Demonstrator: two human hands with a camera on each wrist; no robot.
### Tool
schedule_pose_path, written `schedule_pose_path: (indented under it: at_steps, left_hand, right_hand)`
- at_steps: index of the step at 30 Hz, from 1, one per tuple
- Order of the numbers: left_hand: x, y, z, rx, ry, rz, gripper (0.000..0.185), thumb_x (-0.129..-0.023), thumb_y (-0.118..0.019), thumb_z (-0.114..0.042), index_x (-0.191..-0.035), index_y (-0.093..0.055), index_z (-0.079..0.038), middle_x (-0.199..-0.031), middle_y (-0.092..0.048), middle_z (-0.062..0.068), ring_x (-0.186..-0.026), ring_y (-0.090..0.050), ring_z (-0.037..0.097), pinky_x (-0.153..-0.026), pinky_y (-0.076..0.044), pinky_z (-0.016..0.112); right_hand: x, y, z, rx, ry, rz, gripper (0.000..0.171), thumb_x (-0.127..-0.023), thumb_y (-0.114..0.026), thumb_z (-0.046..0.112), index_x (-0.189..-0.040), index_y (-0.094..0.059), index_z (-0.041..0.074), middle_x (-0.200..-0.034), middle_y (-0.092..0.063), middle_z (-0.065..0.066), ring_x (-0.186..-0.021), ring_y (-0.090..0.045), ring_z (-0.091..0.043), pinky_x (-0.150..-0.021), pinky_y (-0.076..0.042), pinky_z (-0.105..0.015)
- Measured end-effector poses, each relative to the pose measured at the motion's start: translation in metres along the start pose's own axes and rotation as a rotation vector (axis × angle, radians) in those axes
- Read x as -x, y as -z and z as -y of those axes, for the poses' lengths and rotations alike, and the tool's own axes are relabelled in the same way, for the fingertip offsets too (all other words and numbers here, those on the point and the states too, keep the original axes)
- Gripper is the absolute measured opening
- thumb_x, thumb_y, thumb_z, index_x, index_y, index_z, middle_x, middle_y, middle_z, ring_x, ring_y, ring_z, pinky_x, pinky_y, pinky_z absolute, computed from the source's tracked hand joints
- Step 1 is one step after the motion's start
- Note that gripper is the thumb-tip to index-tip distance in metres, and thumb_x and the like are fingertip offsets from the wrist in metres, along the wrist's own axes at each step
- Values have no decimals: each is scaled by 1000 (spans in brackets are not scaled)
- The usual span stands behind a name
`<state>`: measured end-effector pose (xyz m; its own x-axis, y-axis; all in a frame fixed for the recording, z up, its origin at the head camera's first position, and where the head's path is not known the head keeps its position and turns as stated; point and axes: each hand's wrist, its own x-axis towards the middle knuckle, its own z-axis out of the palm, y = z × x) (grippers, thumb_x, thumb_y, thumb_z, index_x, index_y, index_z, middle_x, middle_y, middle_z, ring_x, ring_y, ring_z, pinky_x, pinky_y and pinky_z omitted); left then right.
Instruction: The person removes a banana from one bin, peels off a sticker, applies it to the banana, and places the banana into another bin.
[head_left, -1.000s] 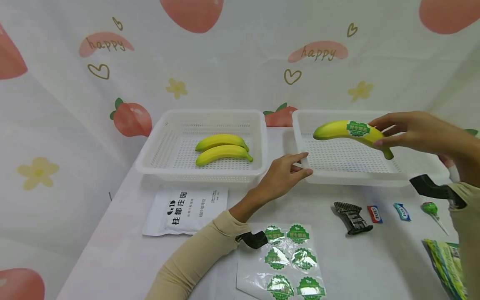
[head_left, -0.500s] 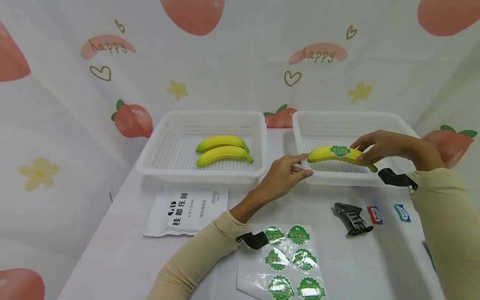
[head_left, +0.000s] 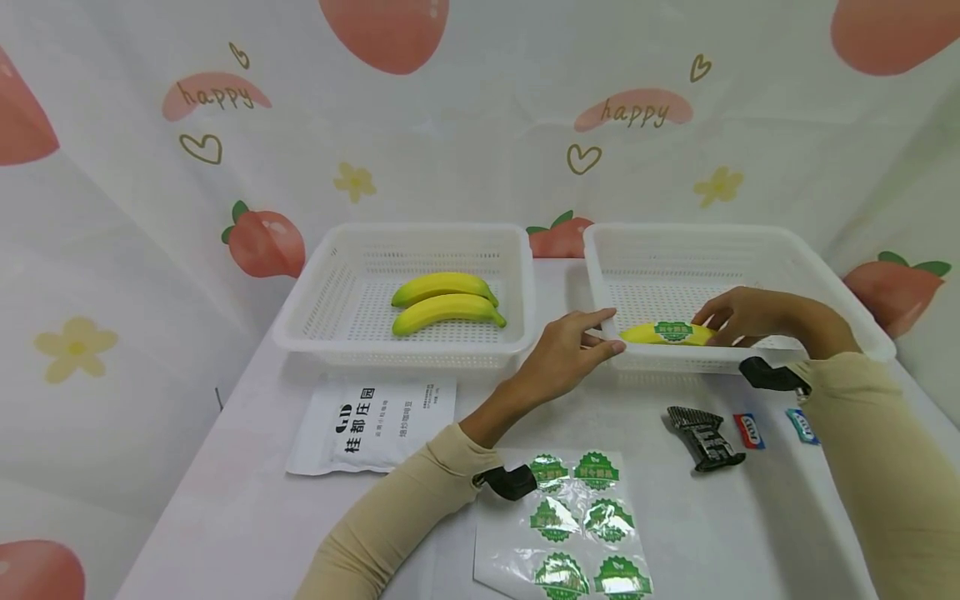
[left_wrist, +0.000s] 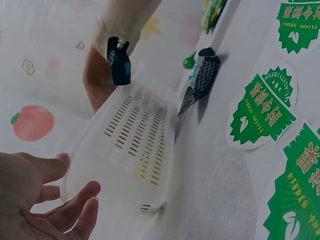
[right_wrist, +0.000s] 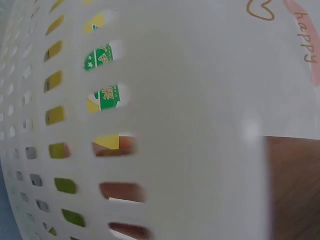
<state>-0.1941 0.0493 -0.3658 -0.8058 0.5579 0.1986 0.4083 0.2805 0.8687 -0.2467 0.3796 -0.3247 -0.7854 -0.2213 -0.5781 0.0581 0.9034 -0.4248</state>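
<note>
In the head view, a yellow banana with a green-and-white sticker point(head_left: 673, 332) lies low inside the right white basket point(head_left: 690, 360), along its front wall. My right hand point(head_left: 776, 317) reaches over that wall and holds the banana's right end; its fingertips are partly hidden. Through the basket's slots in the right wrist view, bits of the sticker point(right_wrist: 102, 57) and fingers point(right_wrist: 120, 191) show. My left hand point(head_left: 566, 354) grips the same basket's left front corner, and the left wrist view has thumb and fingers about its rim point(left_wrist: 70, 182).
Two plain bananas point(head_left: 448, 310) lie in the left white basket point(head_left: 401, 343). In front are a white printed pouch point(head_left: 375, 429), a sheet of green stickers point(head_left: 570, 525), a black-wrapped snack point(head_left: 705, 439) and small red point(head_left: 748, 431) and blue point(head_left: 803, 426) candies. A patterned cloth point(head_left: 465, 108) hangs behind.
My right hand has brought the stickered banana left and down, from above the right basket to inside it. My left hand has stayed at the corner.
</note>
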Motion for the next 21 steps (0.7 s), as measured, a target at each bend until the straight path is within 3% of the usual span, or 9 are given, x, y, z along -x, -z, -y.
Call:
schedule_pose_path:
  at_steps: [7,10,16,21]
  left_hand:
    - [0,-1,0,6,2,-1,61,-103,-73,-25,-157,-52,-10,-137,-63,12,-110,-74,13,-81,-57,17]
    - [0,-1,1,9,1,-1,60,-103,-73,-24,-157,-52,-9,-137,-63,12,-110,-74,12,-82,-57,17]
    - [0,0,2,15,8,-1,61,-103,-73,-25,-157,-51,-10,-137,-63,11,-113,-74,13,-83,-57,18]
    - [0,0,2,16,8,3,61,-103,-73,-25,-158,-51,-10,-137,-62,12,-113,-73,13,-83,-57,18]
  right_hand:
    - [3,-6,-2,11,27,-14,60,-99,-73,16,-148,-49,-11,-146,-50,-42,-125,-61,-52,-95,-57,-61]
    - [8,-8,1,46,65,-58,59,-101,-71,19,-147,-49,-11,-144,-52,-42,-125,-60,-55,-94,-57,-62]
    - [27,-21,17,159,163,-310,54,-105,-66,29,-142,-57,-9,-131,-66,-34,-122,-62,-55,-95,-52,-68]
    - [49,-40,32,171,197,-457,53,-109,-60,36,-146,-58,-2,-138,-64,-32,-126,-59,-54,-97,-49,-71]
